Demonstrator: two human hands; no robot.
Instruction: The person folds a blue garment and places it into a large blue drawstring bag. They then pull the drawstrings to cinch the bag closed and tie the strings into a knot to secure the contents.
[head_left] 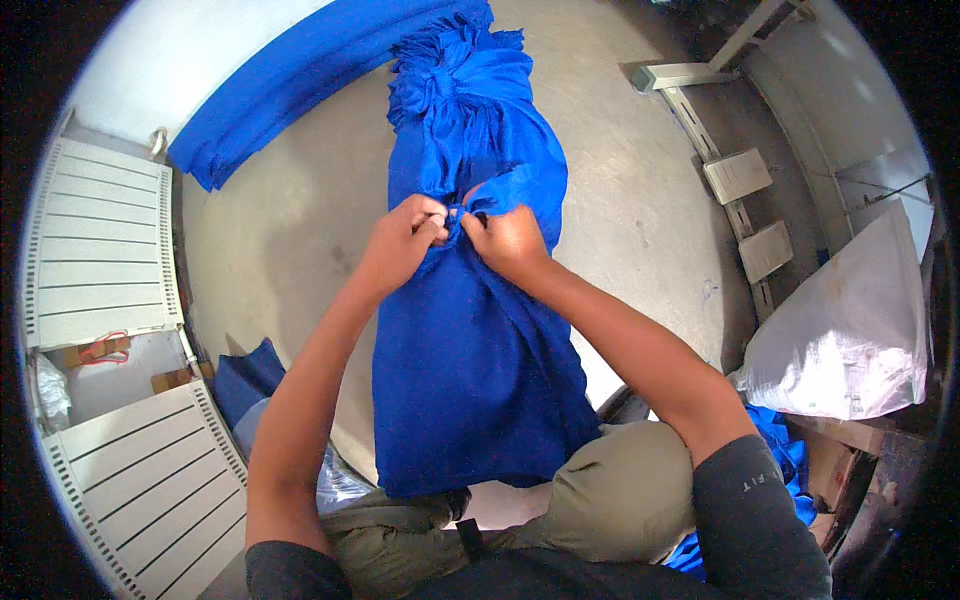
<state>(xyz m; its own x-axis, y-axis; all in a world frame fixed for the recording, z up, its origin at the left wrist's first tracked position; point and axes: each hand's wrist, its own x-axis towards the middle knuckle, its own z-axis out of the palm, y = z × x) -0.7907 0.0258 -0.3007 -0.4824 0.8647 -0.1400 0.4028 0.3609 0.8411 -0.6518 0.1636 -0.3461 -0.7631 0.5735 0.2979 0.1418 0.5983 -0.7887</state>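
Observation:
A long blue cloth (470,370) stretches from my lap away from me, gathered into a ruffled bunch at its far end. Both hands meet at its middle, where the fabric is pinched into folds. My left hand (408,238) is closed on the cloth, thumb and fingers together. Right beside it, my right hand (508,240) also grips the fabric, with a loose fold rising above the knuckles. Whether a cord or a knot lies between the fingertips is too small to make out.
Another folded length of blue fabric (300,85) lies by the far left wall. White radiators (105,240) line the left side. On the right are a metal frame with foot plates (740,178) and a plastic-wrapped bundle (840,330). More blue cloth (785,455) lies beneath it.

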